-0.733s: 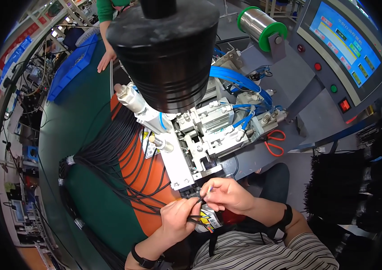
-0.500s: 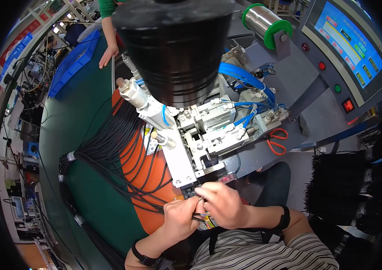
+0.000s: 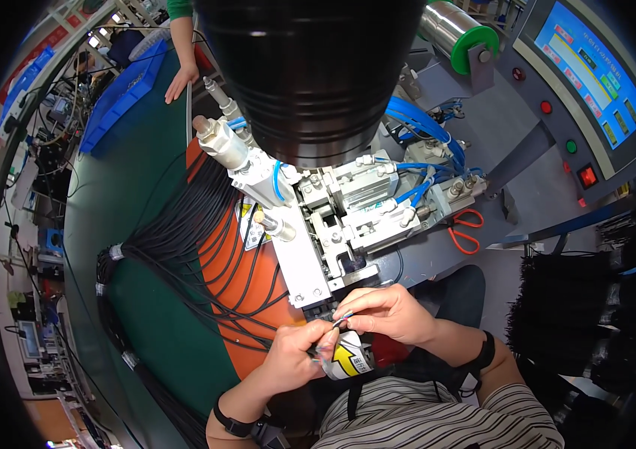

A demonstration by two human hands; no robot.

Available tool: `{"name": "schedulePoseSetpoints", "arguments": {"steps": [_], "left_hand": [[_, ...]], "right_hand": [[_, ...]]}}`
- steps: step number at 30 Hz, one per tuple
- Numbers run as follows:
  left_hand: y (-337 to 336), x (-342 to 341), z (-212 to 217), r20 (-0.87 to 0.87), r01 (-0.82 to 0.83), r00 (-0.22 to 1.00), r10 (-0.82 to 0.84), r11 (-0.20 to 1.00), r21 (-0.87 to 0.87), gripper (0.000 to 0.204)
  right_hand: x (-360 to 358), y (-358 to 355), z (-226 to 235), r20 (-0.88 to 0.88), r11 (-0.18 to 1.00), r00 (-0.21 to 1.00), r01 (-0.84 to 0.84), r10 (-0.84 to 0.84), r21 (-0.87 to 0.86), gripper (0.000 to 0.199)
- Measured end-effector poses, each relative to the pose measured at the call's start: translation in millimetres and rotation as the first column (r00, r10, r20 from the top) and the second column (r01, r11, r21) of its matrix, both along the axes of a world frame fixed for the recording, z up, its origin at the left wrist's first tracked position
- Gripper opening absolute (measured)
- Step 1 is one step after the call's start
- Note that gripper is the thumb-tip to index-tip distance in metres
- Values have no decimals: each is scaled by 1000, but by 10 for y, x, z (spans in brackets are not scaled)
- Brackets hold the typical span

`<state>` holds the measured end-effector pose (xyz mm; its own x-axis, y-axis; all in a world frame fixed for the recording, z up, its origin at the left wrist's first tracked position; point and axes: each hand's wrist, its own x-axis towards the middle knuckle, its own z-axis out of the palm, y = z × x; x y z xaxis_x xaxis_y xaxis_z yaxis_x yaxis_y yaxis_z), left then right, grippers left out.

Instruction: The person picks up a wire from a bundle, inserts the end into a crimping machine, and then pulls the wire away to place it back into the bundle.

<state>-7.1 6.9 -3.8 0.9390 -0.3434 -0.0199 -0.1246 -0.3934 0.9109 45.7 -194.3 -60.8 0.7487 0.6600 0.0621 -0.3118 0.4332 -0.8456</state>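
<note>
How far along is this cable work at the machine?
In hand: the left hand and right hand pinch the stripped end of one black cable just in front of the grey machine. Waiting: a big bundle of black cables fans across the green bench. Which of them are finished cannot be told.

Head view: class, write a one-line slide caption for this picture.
Both hands, left and right, pinch thin wire ends in front of a metal machine, beside a black cable bundle.

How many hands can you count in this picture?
3: the left hand and right hand pinch a thin wire by the machine; a co-worker's hand rests top left. Others may be hidden.
</note>
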Motion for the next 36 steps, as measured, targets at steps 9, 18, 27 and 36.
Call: {"name": "schedulePoseSetpoints", "arguments": {"steps": [9, 18, 27, 36], "left_hand": [[144, 116, 59, -306, 80, 941, -144, 974, -213, 12], [165, 125, 73, -463, -15, 877, -132, 954, -300, 15], [145, 112, -19, -359, 71, 927, -112, 990, -124, 5], [-30, -63, -50, 397, -67, 895, -203, 819, 570, 65]], "right_hand": [[41, -29, 49, 31, 992, 997, -70, 73, -104, 17], [72, -10, 4, 84, 994, 992, -91, 96, -65, 17], [120, -14, 56, 101, 973, 989, -85, 109, -216, 7], [79, -14, 200, 865, 629, 452, 613, 218, -478, 10]]}}
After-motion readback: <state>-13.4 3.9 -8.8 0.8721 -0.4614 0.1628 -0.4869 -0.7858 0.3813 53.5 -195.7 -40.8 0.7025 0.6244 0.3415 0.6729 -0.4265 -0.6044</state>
